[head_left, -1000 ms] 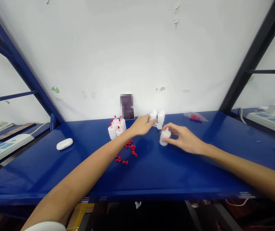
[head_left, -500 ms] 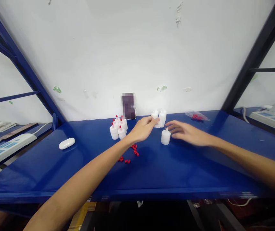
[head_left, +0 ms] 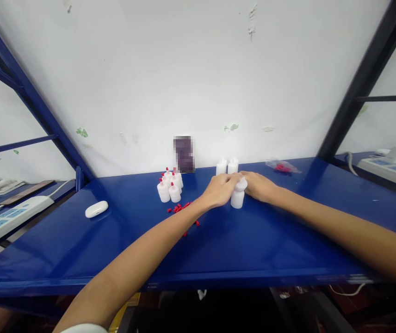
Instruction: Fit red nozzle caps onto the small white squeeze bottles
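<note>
A small white bottle [head_left: 237, 200] stands on the blue shelf [head_left: 274, 240], a little right of the middle. A rounded white piece [head_left: 241, 184] sits at its top. My left hand [head_left: 219, 190] comes in from the left and my right hand [head_left: 258, 186] from the right. The fingertips of both hands close on that white piece, and the bottle's lower body stays uncovered. Exactly how the fingers grip is hidden. Loose red caps [head_left: 180, 209] lie just left of my left forearm.
A cluster of red-capped white bottles [head_left: 169, 187] stands left of the hands. Two uncapped white bottles [head_left: 227, 166] and a propped phone [head_left: 183, 154] stand by the wall. Also here are a bag of red caps [head_left: 281, 167], a white earbud case [head_left: 96, 209] and a power strip [head_left: 10, 215].
My right hand let go of the bottle, reached toward the back, then returned to its top. My left hand drew back from the rear bottles and met it there.
</note>
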### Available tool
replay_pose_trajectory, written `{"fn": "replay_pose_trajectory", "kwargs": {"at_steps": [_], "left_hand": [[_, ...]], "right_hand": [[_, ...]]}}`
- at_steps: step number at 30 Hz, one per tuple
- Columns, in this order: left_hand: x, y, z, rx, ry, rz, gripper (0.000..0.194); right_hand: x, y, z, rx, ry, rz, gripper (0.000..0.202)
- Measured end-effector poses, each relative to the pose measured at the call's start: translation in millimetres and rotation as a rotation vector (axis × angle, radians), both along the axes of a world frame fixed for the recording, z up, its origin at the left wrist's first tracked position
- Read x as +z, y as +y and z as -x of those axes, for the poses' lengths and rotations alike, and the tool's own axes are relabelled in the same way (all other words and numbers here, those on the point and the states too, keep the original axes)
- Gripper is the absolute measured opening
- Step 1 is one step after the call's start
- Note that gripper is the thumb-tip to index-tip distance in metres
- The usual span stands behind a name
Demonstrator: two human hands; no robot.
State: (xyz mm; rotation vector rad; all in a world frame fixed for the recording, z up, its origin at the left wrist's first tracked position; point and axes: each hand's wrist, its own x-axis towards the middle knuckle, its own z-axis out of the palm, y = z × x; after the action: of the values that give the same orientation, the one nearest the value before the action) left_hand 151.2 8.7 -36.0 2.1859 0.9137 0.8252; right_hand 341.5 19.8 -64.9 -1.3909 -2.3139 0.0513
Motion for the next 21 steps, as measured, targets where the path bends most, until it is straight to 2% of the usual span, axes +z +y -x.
{"fn": "replay_pose_trajectory", "kwargs": {"at_steps": [3,7,15,18,21], "left_hand": [[-0.7,1,0,0.059,0.080,-0.041,0.057],[-1.9,6,0,0.124,0.156,-0.067,0.060],[-6.9,10,0,0.140,0.188,-0.069,0.057],[-2.2,8,7,0.144,0.180,-0.099,0.051],[7.4,0,25,0.129,0.154,-0.170,0.038]], "right_hand": [[-4.2,-5,-9,-0.025,-0.116,-0.064,0.020],[-5.2,-10,-21,-0.041,-0.116,-0.113,0.025],[-6.3,0,-30,-0.089,-0.144,-0.089,0.036],[-8.8,9,-39,-0.104,-0.151,-0.061,0.032],[-2.1,10,-44,-0.103,-0.068,-0.047,0.025]]}}
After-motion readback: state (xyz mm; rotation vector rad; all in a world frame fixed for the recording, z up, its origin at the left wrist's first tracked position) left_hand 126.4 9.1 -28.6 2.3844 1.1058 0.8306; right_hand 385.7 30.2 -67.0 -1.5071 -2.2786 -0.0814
